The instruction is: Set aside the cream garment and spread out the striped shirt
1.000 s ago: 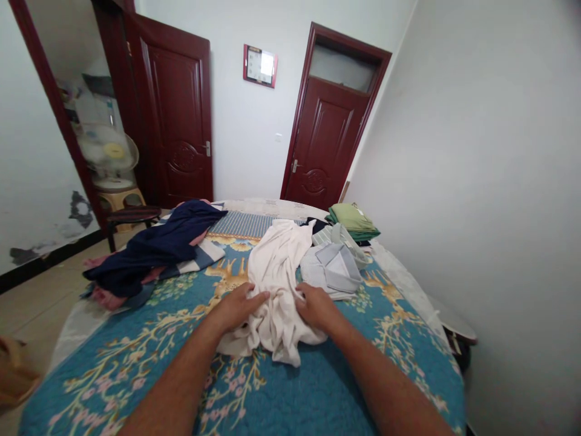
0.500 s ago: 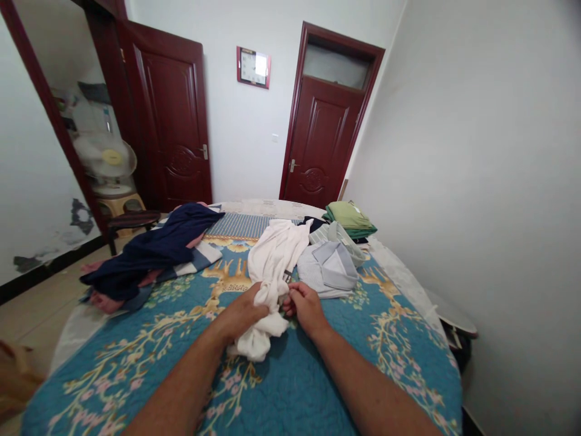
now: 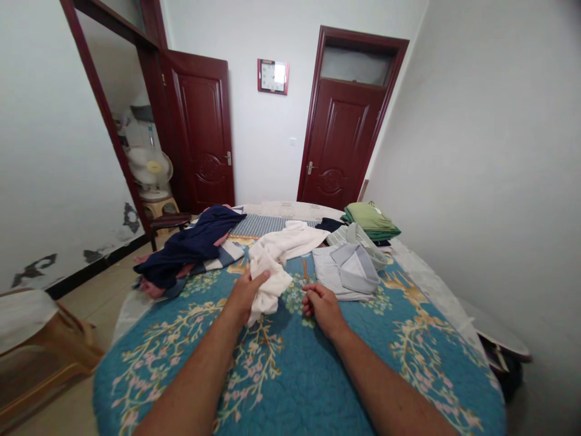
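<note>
No legible txt; wall clock nos. too blurred.

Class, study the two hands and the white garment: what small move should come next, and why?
Probably the right hand should reach across and take a loose edge of the white garment, so both hands could spread it. Only the left hand grips it, the cloth is bunched there, and the right hand is apart from it, near a grey collared shirt.

Blue quilted cover, blossom-branch print, spread wide here in the room. On it: left side, a heap topped with navy cloth; middle, a rumpled white garment; right, grey collared shirt; beyond, green folded stack.
</note>
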{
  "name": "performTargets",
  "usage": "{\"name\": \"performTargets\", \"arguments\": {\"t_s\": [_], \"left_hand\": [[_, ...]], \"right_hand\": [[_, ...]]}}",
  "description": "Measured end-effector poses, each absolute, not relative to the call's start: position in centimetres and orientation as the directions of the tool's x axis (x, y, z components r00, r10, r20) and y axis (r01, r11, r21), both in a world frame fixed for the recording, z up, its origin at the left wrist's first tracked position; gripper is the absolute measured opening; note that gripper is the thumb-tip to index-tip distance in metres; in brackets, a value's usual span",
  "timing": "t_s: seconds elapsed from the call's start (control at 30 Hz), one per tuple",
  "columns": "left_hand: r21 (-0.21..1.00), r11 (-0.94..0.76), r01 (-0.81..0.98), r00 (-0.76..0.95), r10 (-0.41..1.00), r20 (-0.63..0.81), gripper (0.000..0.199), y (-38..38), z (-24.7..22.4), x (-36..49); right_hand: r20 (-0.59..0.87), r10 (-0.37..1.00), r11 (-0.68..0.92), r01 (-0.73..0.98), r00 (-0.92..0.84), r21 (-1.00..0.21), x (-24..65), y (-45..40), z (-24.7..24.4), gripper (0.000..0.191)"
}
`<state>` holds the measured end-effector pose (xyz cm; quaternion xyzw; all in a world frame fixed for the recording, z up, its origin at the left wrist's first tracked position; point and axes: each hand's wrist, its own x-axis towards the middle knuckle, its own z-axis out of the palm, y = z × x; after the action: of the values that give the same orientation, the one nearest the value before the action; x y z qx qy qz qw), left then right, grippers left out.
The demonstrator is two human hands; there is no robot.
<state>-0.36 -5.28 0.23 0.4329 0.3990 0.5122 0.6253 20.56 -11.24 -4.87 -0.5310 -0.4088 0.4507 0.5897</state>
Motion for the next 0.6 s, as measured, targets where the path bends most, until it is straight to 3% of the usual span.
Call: {"name": "performTargets", "arguments": {"t_s": [0.1, 0.23, 0.4, 0.53, 0.6], "left_hand": [[0.950, 0.306, -0.064, 0.425, 0.870, -0.252, 0.037, -6.0, 0.3, -1.0], [0.944, 0.305, -0.127, 0.661, 0.736, -0.148, 0.046, -7.0, 2.4, -2.0], [0.862, 0.221, -0.456, 0.478, 0.878, 0.027, 0.061, -8.1, 5.1, -1.6], [0.907, 0.231, -0.352, 0.415, 0.907, -0.069, 0.043, -6.8, 5.4, 0.6], [0.945, 0.140, -0.295, 0.333, 0.942, -0.036, 0.030, -3.6, 6.7, 2.0]], "right_hand": [[0.004, 0.936, 0.056, -0.138, 0.351, -0.989, 21.5, -10.9, -5.0, 0.037], [-0.005, 0.905, 0.069, -0.157, 0.426, -0.985, 23.3, -10.4, -5.0, 0.039], [-0.027, 0.934, 0.025, -0.141, 0.355, -0.990, 23.8, -10.4, -4.8, 0.037], [-0.016, 0.958, 0.007, -0.077, 0.286, -0.997, 23.3, -10.6, -4.8, 0.035], [-0.022, 0.962, -0.005, -0.062, 0.273, -0.998, 23.1, -10.6, -4.9, 0.036]]}}
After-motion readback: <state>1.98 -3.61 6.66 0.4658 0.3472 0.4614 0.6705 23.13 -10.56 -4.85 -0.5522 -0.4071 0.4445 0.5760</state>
